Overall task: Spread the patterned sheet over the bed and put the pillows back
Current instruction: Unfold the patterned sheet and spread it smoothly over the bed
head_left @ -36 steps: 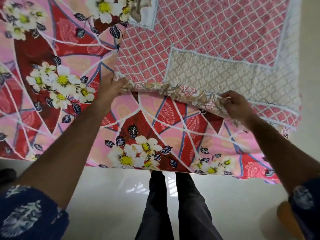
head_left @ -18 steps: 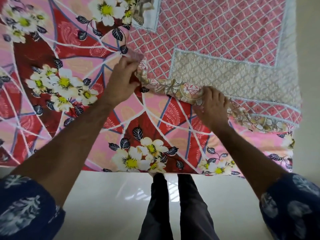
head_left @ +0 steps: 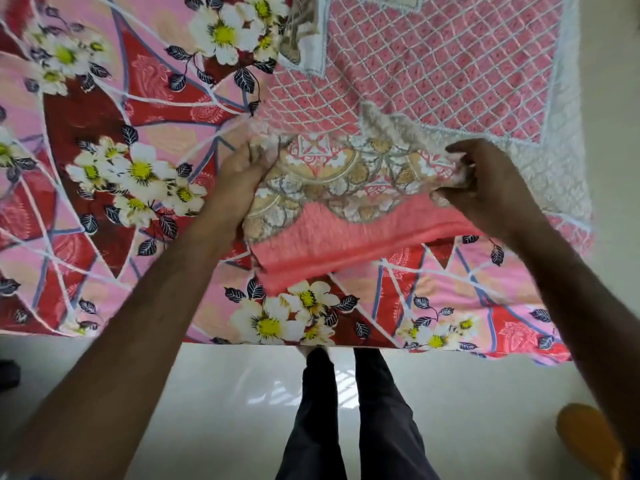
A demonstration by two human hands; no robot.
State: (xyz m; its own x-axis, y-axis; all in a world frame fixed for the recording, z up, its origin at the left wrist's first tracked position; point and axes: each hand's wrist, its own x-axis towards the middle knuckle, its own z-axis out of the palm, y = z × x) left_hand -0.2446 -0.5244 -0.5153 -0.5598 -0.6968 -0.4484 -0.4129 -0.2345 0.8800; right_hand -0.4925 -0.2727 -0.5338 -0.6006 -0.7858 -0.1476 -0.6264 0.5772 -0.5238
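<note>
Head view, the only one. Person stands at the edge of the bed (head_left: 450,327), legs (head_left: 349,410) close against it, both arms reaching forward.

The patterned sheet (head_left: 450,81) lies over the right and far part of the bed, pale reverse side up with a pink diamond grid. Its near edge is turned back between the hands, showing the printed face: a tan and white scroll border and a coral band (head_left: 346,237). Under it is a floral cover (head_left: 104,168) in red and pink with white flowers, bare on the left and along the near edge.

Left hand (head_left: 239,178) grips the turned edge at its left end, fingers curled into the cloth. Right hand (head_left: 485,181) pinches a bunch of the same edge at the right end, fingers curled tight with cloth gathered between them. The hands are well apart, probably so the edge stays taut and flat and can be drawn as one straight line.

Judgement: spreading is partway. The sheet covers only part of the bed and looks face down where it lies, so the edge is likely held up to open or carry it across the floral cover.

No pillows in view. An orange object (head_left: 588,441) sits on the white floor (head_left: 207,393) at lower right; can't tell what it is.
</note>
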